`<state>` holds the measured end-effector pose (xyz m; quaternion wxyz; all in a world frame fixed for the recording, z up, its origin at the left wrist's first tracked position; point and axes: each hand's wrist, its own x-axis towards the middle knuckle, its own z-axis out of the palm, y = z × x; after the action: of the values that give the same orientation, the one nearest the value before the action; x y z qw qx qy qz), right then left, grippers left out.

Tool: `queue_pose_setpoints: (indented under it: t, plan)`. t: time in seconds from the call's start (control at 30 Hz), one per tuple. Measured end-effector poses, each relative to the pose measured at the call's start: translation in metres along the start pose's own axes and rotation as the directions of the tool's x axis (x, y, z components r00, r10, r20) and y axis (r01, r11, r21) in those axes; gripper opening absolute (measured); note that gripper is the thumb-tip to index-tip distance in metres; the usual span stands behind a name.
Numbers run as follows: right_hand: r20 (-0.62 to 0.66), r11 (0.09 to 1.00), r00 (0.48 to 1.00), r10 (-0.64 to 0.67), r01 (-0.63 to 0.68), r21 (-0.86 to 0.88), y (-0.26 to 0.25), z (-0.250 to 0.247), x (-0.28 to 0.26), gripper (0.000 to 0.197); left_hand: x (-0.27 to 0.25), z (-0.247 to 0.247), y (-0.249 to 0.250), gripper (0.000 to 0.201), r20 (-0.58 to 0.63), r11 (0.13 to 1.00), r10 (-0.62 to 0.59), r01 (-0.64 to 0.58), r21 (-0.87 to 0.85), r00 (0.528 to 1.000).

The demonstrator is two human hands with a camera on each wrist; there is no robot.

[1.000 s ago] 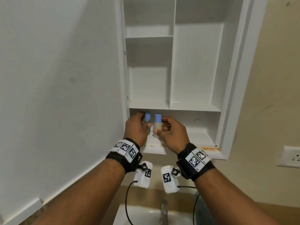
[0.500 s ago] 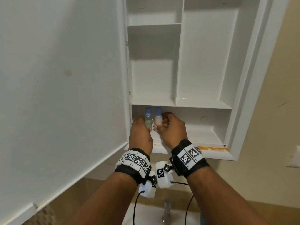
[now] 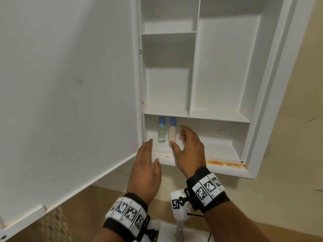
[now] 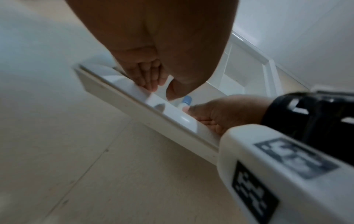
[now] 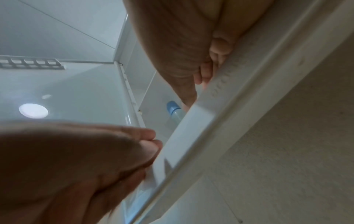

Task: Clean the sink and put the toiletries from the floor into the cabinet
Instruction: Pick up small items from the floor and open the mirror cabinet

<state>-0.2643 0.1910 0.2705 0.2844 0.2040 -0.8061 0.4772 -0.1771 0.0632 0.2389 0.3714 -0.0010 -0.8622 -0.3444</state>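
Observation:
Two small blue-capped bottles stand upright side by side at the left end of the cabinet's bottom shelf (image 3: 201, 149): a clear greenish bottle (image 3: 161, 132) and a cream bottle (image 3: 172, 133). My left hand (image 3: 153, 151) hangs just below the shelf's front edge with straight fingers and holds nothing. Just right of the cream bottle is my right hand (image 3: 178, 137), its fingers relaxed and off the bottle. In the left wrist view one blue cap (image 4: 187, 100) peeks over the cabinet frame between both hands. The right wrist view shows the greenish bottle's cap (image 5: 173, 107).
The white cabinet door (image 3: 70, 84) stands swung open on the left, close to my left arm. Upper shelves (image 3: 167, 109) and a tall right compartment (image 3: 225, 67) sit above. Rust stains mark the lower ledge (image 3: 222, 163). A faucet (image 3: 180, 229) and sink lie below.
Both hands let go of the two bottles and drew back towards me. The bottles now stand free on the bottom shelf.

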Motion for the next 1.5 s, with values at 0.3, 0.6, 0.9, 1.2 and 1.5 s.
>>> queue_pose_setpoints:
  t: [0.3, 0.6, 0.9, 1.2, 1.5]
  plan:
    - [-0.020, 0.962, 0.994, -0.112, 0.113, 0.248, 0.002, -0.022, -0.055, 0.014, -0.097, -0.062, -0.062, 0.034, -0.025, 0.805, -0.547, 0.517, -0.292, 0.837]
    - [0.173, 0.943, 0.977, -0.128, 0.066, 0.326, -0.070, -0.016, -0.123, 0.016, -0.116, -0.166, -0.046, 0.030, -0.123, 0.773, -0.570, 0.479, -0.416, 0.812]
    - [0.239, 0.945, 0.945, -0.224, 0.150, 0.289, -0.202, -0.027, -0.189, 0.039, -0.152, -0.191, -0.051, 0.049, 0.078, 0.735, -0.464, 0.433, -0.522, 0.882]
    - [0.166, 0.984, 0.984, -0.060, 0.031, 0.174, -0.220, -0.047, -0.239, 0.065, -0.189, -0.168, -0.001, 0.087, 0.167, 0.883, 0.049, 0.035, -0.467, 0.985]
    - [-0.157, 0.977, 0.974, 0.165, -0.140, 0.159, -0.157, -0.107, -0.225, 0.018, -0.187, -0.141, 0.022, 0.067, 0.319, 0.903, 0.274, -0.128, -0.410, 0.907]
